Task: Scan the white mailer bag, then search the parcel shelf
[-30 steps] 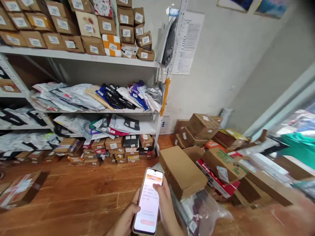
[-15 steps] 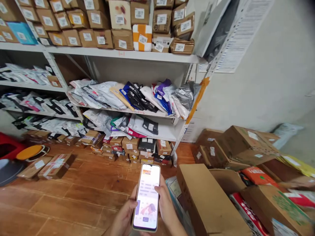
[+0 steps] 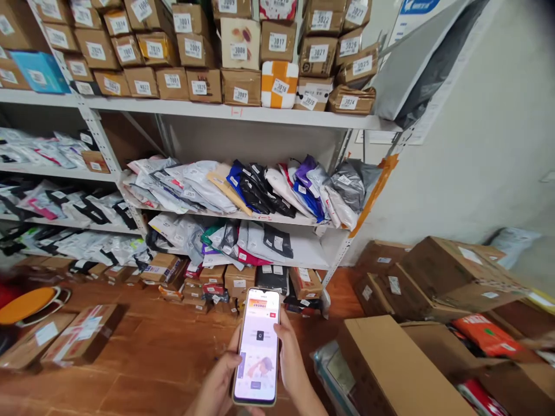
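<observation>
A smartphone [image 3: 256, 352] with a lit screen is held upright between both hands at the bottom middle. My left hand [image 3: 223, 370] grips its left edge, with the thumb lying at the screen's side. On the right edge, my right hand [image 3: 289, 352] is closed around the phone, thumb against the upper part of the screen's edge. The screen has a small dark square in its middle and a picture lower down; its text is too small to read. Most fingers are hidden behind the phone.
A shelf rack [image 3: 225, 110] ahead bears labelled cardboard parcels [image 3: 240, 86] on top and plastic mailing bags [image 3: 260, 190] below. Large cartons [image 3: 399, 364] stand on the floor at right. At left lie parcels [image 3: 82, 335] and an orange round stool seat [image 3: 28, 305].
The view has shifted closer to the rack, and the shelves appear larger and further right. On the phone screen, lines of text have given way to a small dark square. Both hands keep their hold.
</observation>
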Available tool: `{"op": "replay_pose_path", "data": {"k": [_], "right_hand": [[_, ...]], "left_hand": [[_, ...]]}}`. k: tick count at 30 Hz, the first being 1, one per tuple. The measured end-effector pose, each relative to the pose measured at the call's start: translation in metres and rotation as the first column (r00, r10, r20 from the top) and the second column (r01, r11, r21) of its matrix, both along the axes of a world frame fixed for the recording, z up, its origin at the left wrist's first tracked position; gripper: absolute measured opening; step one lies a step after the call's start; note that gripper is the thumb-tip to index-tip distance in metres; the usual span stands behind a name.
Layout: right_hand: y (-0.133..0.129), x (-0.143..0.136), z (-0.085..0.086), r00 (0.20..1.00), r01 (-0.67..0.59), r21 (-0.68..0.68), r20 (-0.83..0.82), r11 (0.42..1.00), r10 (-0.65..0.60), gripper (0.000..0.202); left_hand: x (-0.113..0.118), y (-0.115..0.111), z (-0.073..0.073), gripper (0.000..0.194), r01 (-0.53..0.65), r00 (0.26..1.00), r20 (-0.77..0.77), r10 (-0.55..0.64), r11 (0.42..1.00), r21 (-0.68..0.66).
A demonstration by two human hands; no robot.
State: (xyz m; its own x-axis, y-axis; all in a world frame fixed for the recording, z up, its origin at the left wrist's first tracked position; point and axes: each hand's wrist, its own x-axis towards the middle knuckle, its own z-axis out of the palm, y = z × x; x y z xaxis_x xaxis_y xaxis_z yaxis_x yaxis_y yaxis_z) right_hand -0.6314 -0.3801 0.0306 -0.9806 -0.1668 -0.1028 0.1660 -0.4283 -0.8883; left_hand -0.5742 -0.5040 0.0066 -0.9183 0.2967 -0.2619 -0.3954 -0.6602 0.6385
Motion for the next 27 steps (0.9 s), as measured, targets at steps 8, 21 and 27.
{"op": "replay_pose_path", "data": {"k": [8,21,27], "right_hand": [[-0.078,-0.023,-0.014,0.976,0.206,0.183,0.034,0.961,-0.215,0.045],[-0.125,-0.053,-0.008,0.971,0.226,0.208,0.032,0.952,-0.238,0.055],[-0.115,-0.056,-0.038,0.937,0.311,0.153,0.114,0.938,-0.329,0.062]], "left_hand": [[-0.047,-0.094,0.011,0.069,0.026,0.999,-0.041,-0.028,0.998,-0.053],[-0.074,-0.131,0.017,0.079,0.047,0.999,-0.003,-0.047,0.996,-0.074],[-0.086,-0.131,0.013,0.074,0.091,0.996,-0.007,-0.091,0.995,-0.038]]}}
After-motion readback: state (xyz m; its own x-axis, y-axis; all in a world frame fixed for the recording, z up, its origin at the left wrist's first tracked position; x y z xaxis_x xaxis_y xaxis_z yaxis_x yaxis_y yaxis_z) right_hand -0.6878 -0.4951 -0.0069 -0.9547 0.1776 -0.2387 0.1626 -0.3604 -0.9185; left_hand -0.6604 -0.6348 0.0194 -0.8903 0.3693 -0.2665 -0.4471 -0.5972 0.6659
